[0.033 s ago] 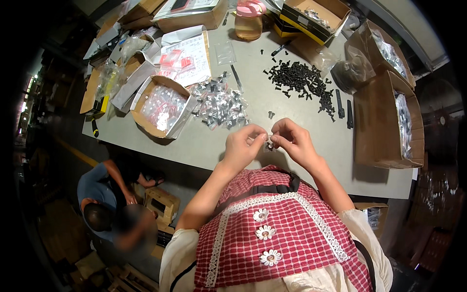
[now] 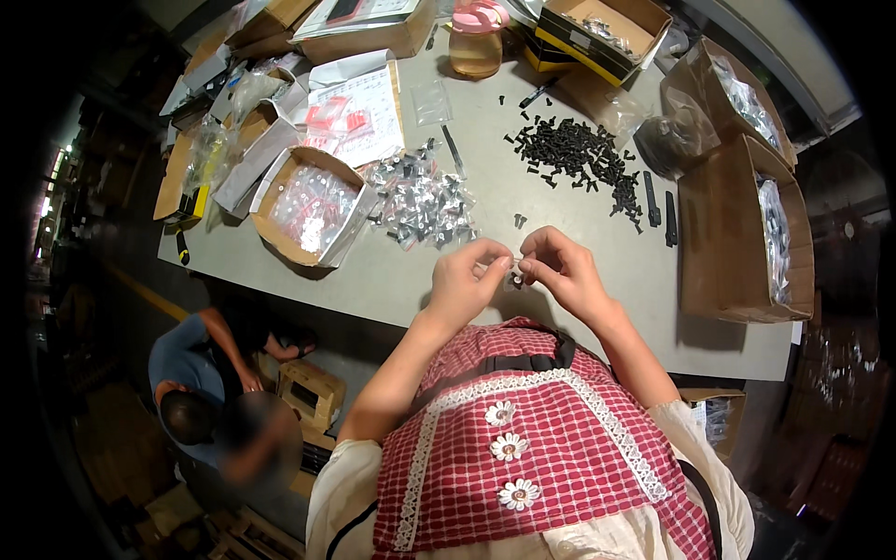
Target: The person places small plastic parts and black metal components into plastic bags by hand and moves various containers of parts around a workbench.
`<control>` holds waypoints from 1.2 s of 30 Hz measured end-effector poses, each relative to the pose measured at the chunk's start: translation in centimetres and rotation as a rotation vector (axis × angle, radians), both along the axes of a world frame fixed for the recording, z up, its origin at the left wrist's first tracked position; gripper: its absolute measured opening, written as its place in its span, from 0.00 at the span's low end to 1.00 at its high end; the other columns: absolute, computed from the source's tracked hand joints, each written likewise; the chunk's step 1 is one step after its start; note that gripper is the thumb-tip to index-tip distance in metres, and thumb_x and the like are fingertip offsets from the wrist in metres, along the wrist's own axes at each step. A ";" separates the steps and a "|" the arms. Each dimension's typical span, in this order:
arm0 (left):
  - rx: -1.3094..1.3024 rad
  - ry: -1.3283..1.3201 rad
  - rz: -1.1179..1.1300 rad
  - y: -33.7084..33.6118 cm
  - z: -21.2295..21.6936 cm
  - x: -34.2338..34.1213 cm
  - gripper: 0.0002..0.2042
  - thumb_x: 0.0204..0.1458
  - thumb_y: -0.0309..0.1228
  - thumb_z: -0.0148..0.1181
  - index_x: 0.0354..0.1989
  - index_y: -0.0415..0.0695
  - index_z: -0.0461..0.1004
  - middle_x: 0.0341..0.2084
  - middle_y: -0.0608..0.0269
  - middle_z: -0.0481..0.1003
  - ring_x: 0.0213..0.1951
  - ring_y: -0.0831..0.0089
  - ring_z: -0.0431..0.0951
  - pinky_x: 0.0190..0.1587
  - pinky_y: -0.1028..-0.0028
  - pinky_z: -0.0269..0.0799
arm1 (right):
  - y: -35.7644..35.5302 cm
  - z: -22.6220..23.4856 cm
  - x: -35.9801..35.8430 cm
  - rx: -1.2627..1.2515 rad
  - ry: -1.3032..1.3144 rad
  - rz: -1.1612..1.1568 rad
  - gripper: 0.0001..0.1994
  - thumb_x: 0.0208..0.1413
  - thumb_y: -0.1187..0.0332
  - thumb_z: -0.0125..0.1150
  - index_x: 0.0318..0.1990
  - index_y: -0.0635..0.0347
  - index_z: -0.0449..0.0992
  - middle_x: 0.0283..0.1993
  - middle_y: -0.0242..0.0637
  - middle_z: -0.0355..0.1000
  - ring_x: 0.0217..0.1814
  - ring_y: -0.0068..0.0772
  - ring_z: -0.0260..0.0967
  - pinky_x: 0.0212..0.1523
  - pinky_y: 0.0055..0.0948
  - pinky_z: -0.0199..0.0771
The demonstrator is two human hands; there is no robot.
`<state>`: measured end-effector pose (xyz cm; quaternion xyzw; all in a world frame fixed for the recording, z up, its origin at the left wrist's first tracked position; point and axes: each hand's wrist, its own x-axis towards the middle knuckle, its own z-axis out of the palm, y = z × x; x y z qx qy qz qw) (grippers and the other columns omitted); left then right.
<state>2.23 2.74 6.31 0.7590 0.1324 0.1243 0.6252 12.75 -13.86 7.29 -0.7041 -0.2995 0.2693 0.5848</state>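
Both hands meet at the table's near edge over a small clear plastic bag (image 2: 514, 280) with dark little parts inside. My left hand (image 2: 469, 278) pinches the bag's top between thumb and fingers. From the other side, my right hand (image 2: 563, 271) pinches the same top edge, fingertips almost touching the left's. Just beyond them lie a couple of loose screws (image 2: 520, 220). A heap of black screws (image 2: 574, 154) spreads over the table to the far right. To the left is a pile of small filled bags (image 2: 425, 201), beside an open carton of clear bags (image 2: 313, 210).
Brown cartons (image 2: 737, 243) line the right side. A jar with a pink lid (image 2: 478, 42) and a box of metal parts (image 2: 607, 33) stand at the back. Papers (image 2: 359, 103) lie left of a flat empty bag (image 2: 432, 103). Another person (image 2: 201, 383) crouches at lower left.
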 end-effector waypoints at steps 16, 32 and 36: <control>0.373 -0.228 -0.056 1.5 0.2 -0.9 0.03 0.53 0.24 0.62 0.31 0.39 0.76 0.26 0.60 0.76 0.27 0.69 0.76 0.29 0.72 0.70 | 1.2 -0.4 0.1 -0.138 -0.237 0.223 0.11 0.58 0.63 0.59 0.37 0.64 0.75 0.33 0.44 0.75 0.34 0.41 0.73 0.37 0.36 0.72; 0.671 0.006 0.571 19.0 -2.4 1.2 0.09 0.56 0.26 0.60 0.44 0.37 0.77 0.38 0.50 0.79 0.42 0.55 0.79 0.49 0.60 0.73 | 0.7 -6.6 7.1 -0.393 -0.417 -0.212 0.13 0.54 0.67 0.64 0.45 0.62 0.75 0.42 0.49 0.74 0.39 0.46 0.75 0.42 0.41 0.76; 0.818 0.612 0.611 25.4 -4.2 0.3 0.22 0.50 0.44 0.70 0.42 0.37 0.77 0.40 0.45 0.80 0.43 0.49 0.80 0.47 0.57 0.74 | 2.2 -7.4 6.8 -0.415 -0.462 -0.173 0.12 0.54 0.65 0.64 0.44 0.61 0.76 0.42 0.49 0.74 0.41 0.53 0.75 0.44 0.46 0.76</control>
